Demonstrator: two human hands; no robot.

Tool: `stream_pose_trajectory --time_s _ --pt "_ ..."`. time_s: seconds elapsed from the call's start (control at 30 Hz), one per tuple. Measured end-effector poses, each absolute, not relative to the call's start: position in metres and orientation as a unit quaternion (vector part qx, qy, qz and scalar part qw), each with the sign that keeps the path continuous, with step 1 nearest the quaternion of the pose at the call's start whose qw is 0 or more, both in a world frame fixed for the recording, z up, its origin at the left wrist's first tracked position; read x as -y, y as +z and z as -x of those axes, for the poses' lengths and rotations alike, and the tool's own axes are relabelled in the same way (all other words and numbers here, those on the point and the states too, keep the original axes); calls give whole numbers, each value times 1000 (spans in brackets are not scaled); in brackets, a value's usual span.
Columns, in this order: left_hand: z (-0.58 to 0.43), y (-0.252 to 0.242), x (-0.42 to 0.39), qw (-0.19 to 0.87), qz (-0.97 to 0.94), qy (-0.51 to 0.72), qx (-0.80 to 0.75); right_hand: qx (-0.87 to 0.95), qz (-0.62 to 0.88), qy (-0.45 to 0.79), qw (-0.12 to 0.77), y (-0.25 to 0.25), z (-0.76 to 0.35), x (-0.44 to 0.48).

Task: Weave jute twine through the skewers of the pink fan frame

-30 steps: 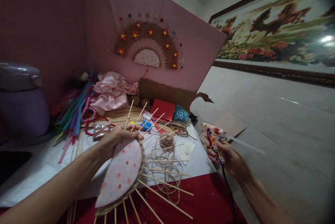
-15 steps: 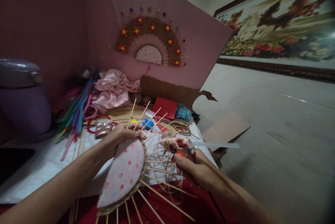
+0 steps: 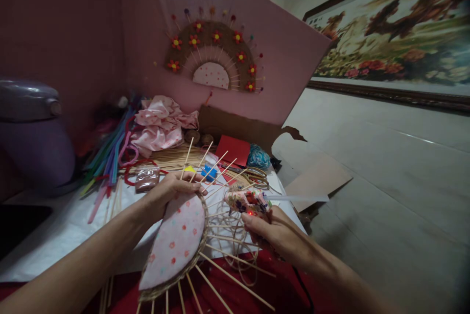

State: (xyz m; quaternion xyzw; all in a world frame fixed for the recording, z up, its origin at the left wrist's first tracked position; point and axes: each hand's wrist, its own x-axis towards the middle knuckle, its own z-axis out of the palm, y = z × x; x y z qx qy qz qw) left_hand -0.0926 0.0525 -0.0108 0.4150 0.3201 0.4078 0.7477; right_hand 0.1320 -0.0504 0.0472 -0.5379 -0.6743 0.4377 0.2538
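Observation:
My left hand [image 3: 167, 195] grips the top edge of a half-round craft piece [image 3: 176, 245] covered in pink dotted fabric, with a woven twine rim and thin wooden sticks [image 3: 235, 280] fanning out from it. My right hand [image 3: 273, 233] is closed round a glue gun [image 3: 249, 202] wrapped in flowery paper, a small red light glowing on it. A clear glue stick [image 3: 297, 198] pokes out of its back toward the right. The gun's nose points left at the sticks near the rim. Loose twine [image 3: 235, 235] lies under the sticks.
A finished fan decoration [image 3: 213, 59] hangs on the pink board behind. On the white table sheet lie pipe cleaners [image 3: 106, 152], pink cloth [image 3: 161, 125], a bundle of sticks, red card [image 3: 233, 150], blue yarn [image 3: 257, 157] and scissors [image 3: 255, 177]. A purple appliance [image 3: 33, 133] stands at left.
My right hand has brought the glue gun in from the right, off the table's edge, to the sticks beside the craft piece. My left hand has kept its hold.

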Motion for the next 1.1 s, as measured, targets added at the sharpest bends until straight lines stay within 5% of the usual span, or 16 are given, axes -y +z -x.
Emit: stream_pose_trajectory --time_s 1.1 --pt "92 -11 -52 748 -420 404 -318 674 560 423 232 47 -132 50"
